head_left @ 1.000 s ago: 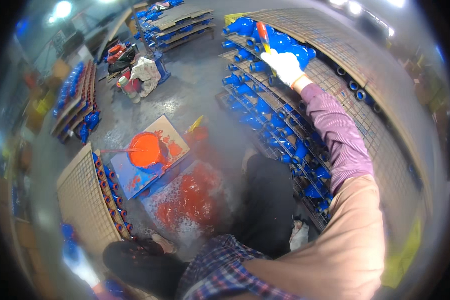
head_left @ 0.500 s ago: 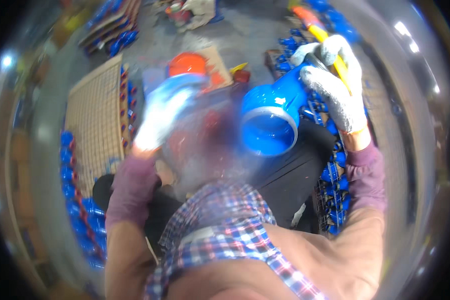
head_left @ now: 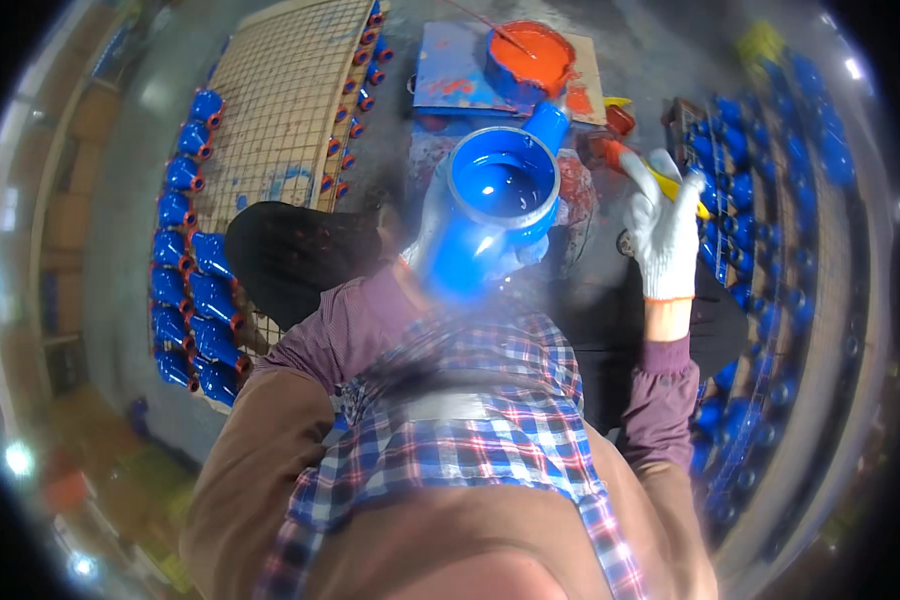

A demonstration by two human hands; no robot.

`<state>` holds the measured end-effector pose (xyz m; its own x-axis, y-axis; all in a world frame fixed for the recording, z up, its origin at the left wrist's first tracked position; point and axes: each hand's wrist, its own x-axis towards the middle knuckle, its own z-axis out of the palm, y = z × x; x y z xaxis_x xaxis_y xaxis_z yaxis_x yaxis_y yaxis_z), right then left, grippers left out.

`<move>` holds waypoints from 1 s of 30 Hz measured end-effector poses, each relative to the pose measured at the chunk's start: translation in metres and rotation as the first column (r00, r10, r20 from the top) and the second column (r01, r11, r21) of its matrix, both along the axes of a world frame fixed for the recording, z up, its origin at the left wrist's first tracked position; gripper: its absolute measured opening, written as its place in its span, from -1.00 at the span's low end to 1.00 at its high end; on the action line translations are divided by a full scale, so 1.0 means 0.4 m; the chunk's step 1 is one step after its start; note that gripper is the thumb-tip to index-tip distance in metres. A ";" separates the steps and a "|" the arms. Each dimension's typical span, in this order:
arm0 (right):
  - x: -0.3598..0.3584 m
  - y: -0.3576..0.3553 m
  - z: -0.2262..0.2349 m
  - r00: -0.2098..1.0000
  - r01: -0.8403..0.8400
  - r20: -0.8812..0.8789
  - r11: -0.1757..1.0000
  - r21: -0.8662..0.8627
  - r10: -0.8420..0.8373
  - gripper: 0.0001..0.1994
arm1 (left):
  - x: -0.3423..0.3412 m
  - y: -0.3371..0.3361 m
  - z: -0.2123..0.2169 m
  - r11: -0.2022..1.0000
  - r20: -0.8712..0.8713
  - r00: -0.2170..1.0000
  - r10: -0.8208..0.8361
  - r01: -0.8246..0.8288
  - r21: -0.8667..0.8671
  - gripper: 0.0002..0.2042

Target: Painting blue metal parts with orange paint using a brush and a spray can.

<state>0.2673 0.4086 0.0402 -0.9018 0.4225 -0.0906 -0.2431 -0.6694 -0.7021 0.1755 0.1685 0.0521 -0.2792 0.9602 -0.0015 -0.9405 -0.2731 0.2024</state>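
A glossy blue pipe fitting (head_left: 485,236) with a side branch is tilted up before my chest, its wide round mouth facing me. My left hand (head_left: 426,222), in a white glove, grips it from beneath and the side, partly hidden behind it. To the right, apart from the fitting, my gloved right hand (head_left: 664,240) holds a paintbrush (head_left: 669,187) with a yellow handle and an orange-red head. The brush lies across the fingers, pointing left. Beyond the fitting stands a bucket (head_left: 510,86) of orange-red paint with a thin stick in it.
Under the bucket lies a paint-stained board (head_left: 452,68). On the left, a wire-mesh rack (head_left: 288,85) on brown sheeting is edged by several blue fittings (head_left: 210,296) with red rims. More blue fittings (head_left: 740,190) line the right side. A small red pot (head_left: 620,120) sits near the bucket.
The blue fitting has passed from my right hand to my left and moved to the middle. My right hand keeps the paintbrush, now lower. The view has turned.
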 end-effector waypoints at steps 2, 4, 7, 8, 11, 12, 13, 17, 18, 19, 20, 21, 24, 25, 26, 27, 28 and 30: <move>0.047 0.021 -0.039 1.000 0.014 0.024 0.992 -0.123 -0.011 -0.27 | 0.012 -0.005 -0.019 0.898 -0.262 0.916 0.303 -0.366 -0.243 -0.39; 0.079 0.028 -0.077 0.991 -0.083 -0.117 0.984 -0.160 0.065 -0.26 | -0.001 -0.011 -0.040 0.901 -0.144 0.946 0.290 -0.320 -0.291 -0.43; 0.111 0.025 -0.104 0.995 0.101 0.043 0.979 -0.175 -0.095 -0.37 | -0.021 -0.028 -0.067 0.992 0.074 0.991 0.108 -0.112 0.051 -0.22; 0.112 0.024 -0.100 0.994 0.104 0.044 0.980 -0.172 -0.097 -0.37 | -0.025 -0.038 -0.070 0.994 0.046 0.993 0.106 -0.105 -0.036 -0.21; 0.103 0.016 -0.054 0.943 0.276 0.184 0.961 0.028 -0.277 -0.61 | -0.036 -0.069 -0.047 0.921 -0.050 0.984 0.170 -0.176 -0.348 -0.39; 0.105 0.016 -0.023 0.954 0.180 0.170 0.924 0.337 -0.248 -0.66 | -0.031 -0.073 -0.032 0.846 -0.103 0.971 0.216 -0.239 -0.476 -0.40; 0.099 0.018 0.008 0.925 0.159 0.219 0.840 0.518 -0.310 -0.68 | -0.047 -0.078 -0.013 0.879 -0.261 0.959 0.113 -0.220 -0.424 -0.45; 0.022 0.040 0.107 0.894 0.109 0.071 0.369 0.923 -0.442 -0.67 | -0.086 -0.061 0.075 0.772 -0.873 0.307 -0.379 -0.415 -0.482 -0.25; 0.000 0.046 0.120 0.904 0.113 0.054 0.357 0.927 -0.425 -0.65 | -0.088 -0.058 0.093 0.772 -0.884 -0.027 -0.466 -0.500 -0.392 -0.18; -0.025 0.051 0.127 0.916 0.097 0.031 0.296 0.950 -0.399 -0.65 | -0.081 -0.049 0.105 0.759 -0.825 -0.177 -0.536 -0.528 -0.380 -0.19; -0.052 0.056 0.130 0.936 0.122 -0.055 0.175 0.977 -0.349 -0.65 | -0.073 -0.044 0.115 0.797 -0.768 -0.389 -0.509 -0.549 -0.250 -0.20; -0.076 0.060 0.130 0.939 0.057 -0.009 0.130 0.990 -0.343 -0.61 | -0.068 -0.036 0.123 0.790 -0.766 -0.366 -0.528 -0.543 -0.286 -0.20; -0.129 0.052 0.102 0.950 -0.141 0.152 0.059 0.988 -0.273 -0.51 | -0.049 -0.027 0.137 0.829 -0.329 -0.773 -0.543 -0.555 -0.065 -0.27; -0.139 0.048 0.089 0.950 -0.195 0.199 0.042 0.980 -0.240 -0.50 | -0.047 -0.028 0.140 0.861 -0.259 -0.827 -0.499 -0.508 -0.037 -0.28; -0.149 0.044 0.076 0.943 -0.247 0.246 0.025 0.969 -0.223 -0.49 | -0.044 -0.027 0.143 0.889 -0.186 -0.872 -0.453 -0.458 -0.015 -0.29; -0.164 0.037 0.060 0.930 -0.277 0.266 -0.007 0.961 -0.255 -0.48 | -0.043 -0.028 0.142 0.894 -0.136 -0.884 -0.448 -0.447 -0.036 -0.28; -0.169 0.035 0.054 0.931 -0.302 0.280 -0.060 0.952 -0.236 -0.46 | -0.043 -0.028 0.145 0.893 -0.144 -0.881 -0.451 -0.446 -0.062 -0.28; -0.169 0.027 0.032 0.953 -0.262 0.236 -0.124 0.957 -0.188 -0.58 | -0.045 -0.029 0.147 0.926 -0.062 -0.924 -0.376 -0.378 0.018 -0.29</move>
